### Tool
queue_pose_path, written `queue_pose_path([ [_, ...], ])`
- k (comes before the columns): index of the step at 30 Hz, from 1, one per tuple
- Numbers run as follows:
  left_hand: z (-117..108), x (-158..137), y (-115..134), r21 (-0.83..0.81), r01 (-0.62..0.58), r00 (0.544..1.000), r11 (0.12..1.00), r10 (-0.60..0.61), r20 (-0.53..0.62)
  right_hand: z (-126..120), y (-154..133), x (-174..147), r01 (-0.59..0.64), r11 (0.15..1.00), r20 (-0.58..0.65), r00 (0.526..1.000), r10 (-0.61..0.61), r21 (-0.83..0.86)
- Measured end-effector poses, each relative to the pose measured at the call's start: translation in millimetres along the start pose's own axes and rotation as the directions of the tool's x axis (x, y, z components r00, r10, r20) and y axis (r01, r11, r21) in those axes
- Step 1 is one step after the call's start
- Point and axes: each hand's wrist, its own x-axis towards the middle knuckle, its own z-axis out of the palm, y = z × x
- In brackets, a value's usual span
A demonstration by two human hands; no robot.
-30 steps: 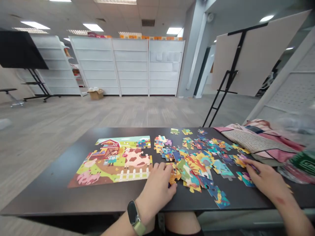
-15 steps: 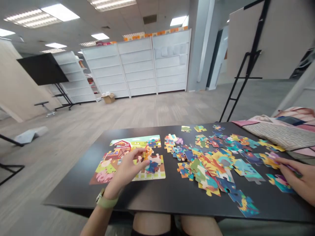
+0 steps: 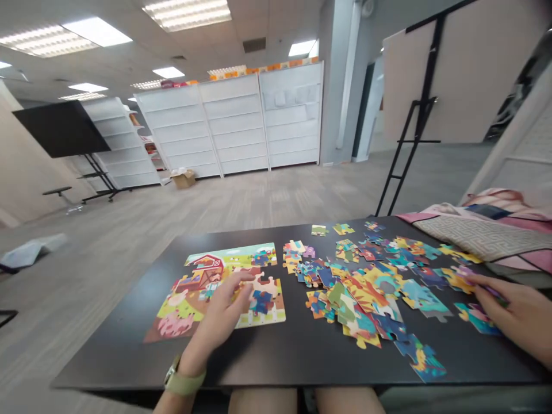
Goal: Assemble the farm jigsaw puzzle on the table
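A part-built farm puzzle [image 3: 190, 299] with a red barn lies on the left half of the black table [image 3: 129, 351]. My left hand [image 3: 219, 316], with a green watch band on its wrist, lies stretched out on that puzzle, fingertips by the cow; no piece shows in the fingers. Two blue loose pieces [image 3: 261, 300] sit on the puzzle beside the fingers. To the right spreads a heap of colourful loose pieces [image 3: 366, 287]. At the heap's right edge my right hand [image 3: 517, 316] pinches a purple-and-yellow puzzle piece [image 3: 468, 276] flat on the table.
Folded patterned cloths [image 3: 483, 238] lie at the table's far right corner. Behind the table stands a black easel [image 3: 409, 138] with a board. White shelving [image 3: 233, 132], a screen on a stand [image 3: 60, 129] and a cardboard box [image 3: 183, 179] are across the floor.
My left hand carried an orange piece from the loose heap to the farm puzzle, then lowered flat onto it. The right hand stayed at the heap's right edge. The view swung left.
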Motion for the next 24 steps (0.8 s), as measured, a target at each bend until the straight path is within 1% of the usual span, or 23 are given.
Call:
queue_pose_path([
  [3, 30, 0, 29, 0.056, -0.140, 0.984, 0.989, 0.133, 0.120, -12, -18, -7, 0.088, 0.996, 0.056, 0.995, -0.087, -0.021],
  [5, 46, 5, 53, 0.104, -0.244, 0.950, 0.964, 0.216, 0.227, -15, -24, -12, 0.091, 0.995, 0.032, 0.995, -0.090, -0.034],
  [7, 58, 19, 75, 0.153, -0.337, 0.910, 0.929, 0.280, 0.307, -15, -26, -14, 0.096, 0.995, 0.024, 0.995, -0.095, -0.037],
  [9, 67, 41, 87, 0.195, -0.392, 0.890, 0.899, 0.318, 0.326, -16, -26, -13, 0.101, 0.994, 0.024, 0.995, -0.100, -0.035],
  [11, 74, 67, 87, 0.178, -0.398, 0.880, 0.900, 0.320, 0.352, -19, -25, -11, 0.116, 0.993, 0.017, 0.993, -0.116, -0.026],
  [13, 82, 89, 78, 0.105, -0.382, 0.865, 0.918, 0.314, 0.392, -26, -31, -12, 0.161, 0.987, -0.066, 0.985, -0.162, -0.016],
  [15, 88, 101, 66, 0.038, -0.360, 0.861, 0.932, 0.317, 0.397, -36, -52, -22, 0.252, 0.968, -0.156, 0.956, -0.249, -0.005],
  [16, 90, 104, 60, 0.014, -0.350, 0.866, 0.937, 0.318, 0.385, -41, -68, -31, 0.302, 0.953, -0.174, 0.939, -0.298, 0.000],
  [17, 90, 105, 56, -0.007, -0.340, 0.872, 0.940, 0.318, 0.372, -46, -88, -43, 0.356, 0.934, -0.144, 0.925, -0.350, 0.018],
  [19, 88, 105, 49, -0.077, -0.291, 0.892, 0.954, 0.299, 0.338, -54, -136, -70, 0.420, 0.903, 0.006, 0.906, -0.422, 0.088],
  [20, 86, 105, 46, -0.120, -0.254, 0.904, 0.960, 0.280, 0.322, -57, -160, -83, 0.445, 0.886, 0.111, 0.881, -0.459, 0.130],
  [21, 82, 105, 43, -0.165, -0.214, 0.916, 0.963, 0.256, 0.309, -58, -181, -92, 0.469, 0.867, 0.213, 0.841, -0.497, 0.170],
  [22, 79, 106, 40, -0.206, -0.173, 0.926, 0.963, 0.231, 0.299, -58, -198, -99, 0.469, 0.862, 0.297, 0.809, -0.507, 0.192],
  [23, 76, 108, 37, -0.241, -0.137, 0.934, 0.961, 0.206, 0.291, -57, -211, -101, 0.463, 0.861, 0.363, 0.781, -0.509, 0.211],
  [24, 73, 110, 33, -0.266, -0.111, 0.940, 0.957, 0.188, 0.285, -55, -218, -100, 0.448, 0.867, 0.408, 0.765, -0.498, 0.219],
])
